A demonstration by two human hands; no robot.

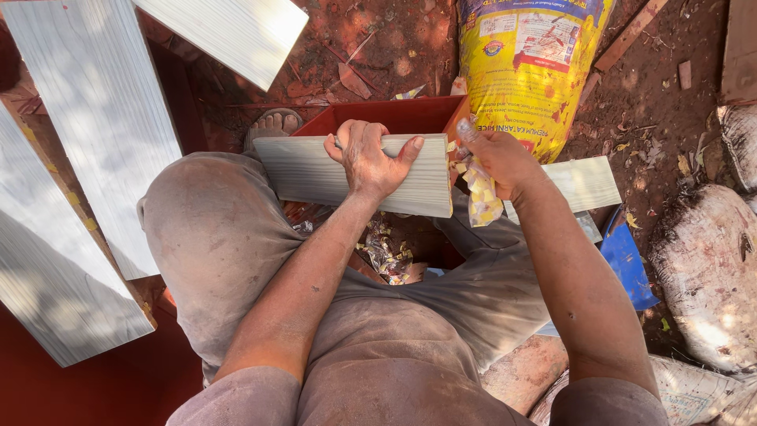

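Note:
My left hand grips a short grey laminated board that rests across my knees, fingers over its far edge and thumb along the top. At the board's right end my right hand holds a crumpled yellow-and-white strip of peeled edge tape or paper, the thumb pressed against the board's end. Behind the board stands a red panel on edge. More yellow and white scraps lie between my legs.
Long grey laminated boards lie at the left over a red surface. A yellow printed sack stands at the back on red dirt. A second short board, a blue sheet and pale sacks are at right. My bare foot shows beyond the knee.

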